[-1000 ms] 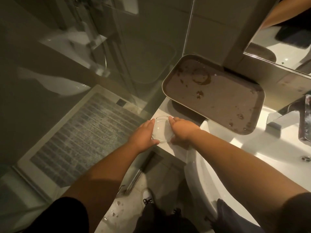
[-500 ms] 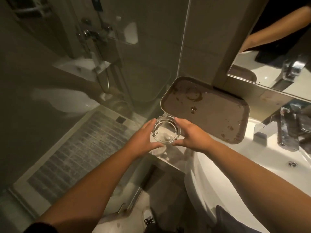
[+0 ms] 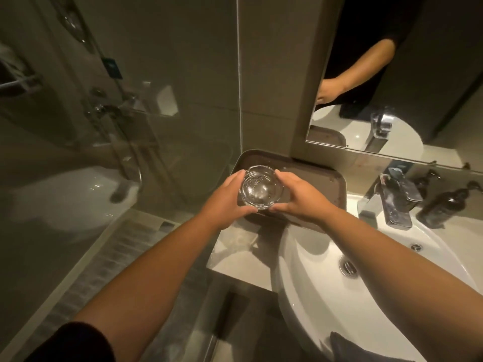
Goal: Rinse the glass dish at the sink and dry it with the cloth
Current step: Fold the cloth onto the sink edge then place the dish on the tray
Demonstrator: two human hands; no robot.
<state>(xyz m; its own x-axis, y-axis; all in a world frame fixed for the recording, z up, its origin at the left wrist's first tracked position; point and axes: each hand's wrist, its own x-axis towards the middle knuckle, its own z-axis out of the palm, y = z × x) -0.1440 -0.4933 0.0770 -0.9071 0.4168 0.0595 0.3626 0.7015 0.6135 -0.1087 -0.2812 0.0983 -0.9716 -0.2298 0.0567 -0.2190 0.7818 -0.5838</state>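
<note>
Your two hands meet at the centre of the frame, cupping the glass dish (image 3: 260, 188) between them. Your left hand (image 3: 226, 201) curls around its left side, thumb tucked under the near rim, and your right hand (image 3: 300, 195) wraps the right side the same way — both clamped on the glass. The dish is clear and round, held level with its open top facing you, and it hangs in the air above the brown tray (image 3: 326, 178).

That tray sits on the pale desk (image 3: 240, 257) at the middle of the frame, pushed against the tiled wall, its near edge hidden behind your hands. Just right of it is the white sink (image 3: 313, 296), filling the lower right, with its metal drain (image 3: 348, 267) visible in the basin. A chrome tap (image 3: 394, 202) stands at the back of the sink on the right, and a dark pump bottle (image 3: 444, 205) stands just beside the tap, further right.

At the bottom right edge, a dark grey cloth (image 3: 358, 348) lies over the front rim of the sink — well apart from the dish.

A mirror (image 3: 407, 74) takes up the upper right, reflecting an arm and the tap. The left half of the frame is a glass shower screen (image 3: 117, 126), with shower fittings behind it and a slatted floor mat (image 3: 109, 262) at lower left.
</note>
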